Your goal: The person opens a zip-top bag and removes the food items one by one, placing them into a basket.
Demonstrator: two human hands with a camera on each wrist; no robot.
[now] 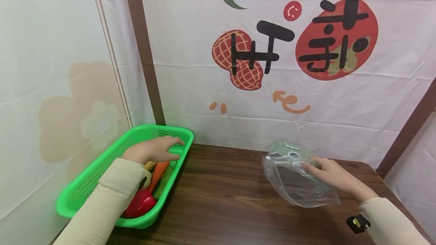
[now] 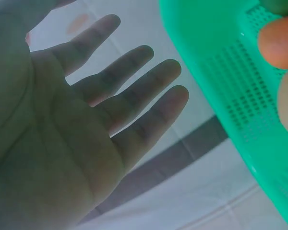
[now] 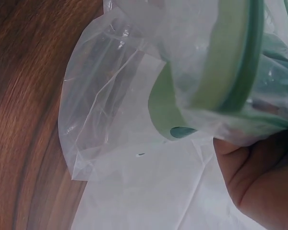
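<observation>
Above the green plastic basket (image 1: 64, 202), my left hand (image 1: 154, 150) is held with its fingers spread and touches nothing that I can see. In the left wrist view the palm (image 2: 62, 129) is bare, with the fingers apart. Under the hand and forearm lie a red bell pepper (image 1: 141, 202), a carrot (image 1: 159, 174), a long green vegetable (image 1: 165, 181) and a partly hidden yellowish item (image 1: 149, 165). My right hand (image 1: 332, 173) grips a clear zip bag (image 1: 296, 184) with a green print by its side. The bag's mouth gapes open; in the right wrist view some fingers are hidden behind it.
A brown wooden table (image 1: 218, 196) lies between basket and bag. White printed cloth (image 1: 184, 67) hangs close behind the table, and another cloth panel (image 1: 27, 124) stands along the basket's left side. A small black device (image 1: 357, 224) sits at the right wrist.
</observation>
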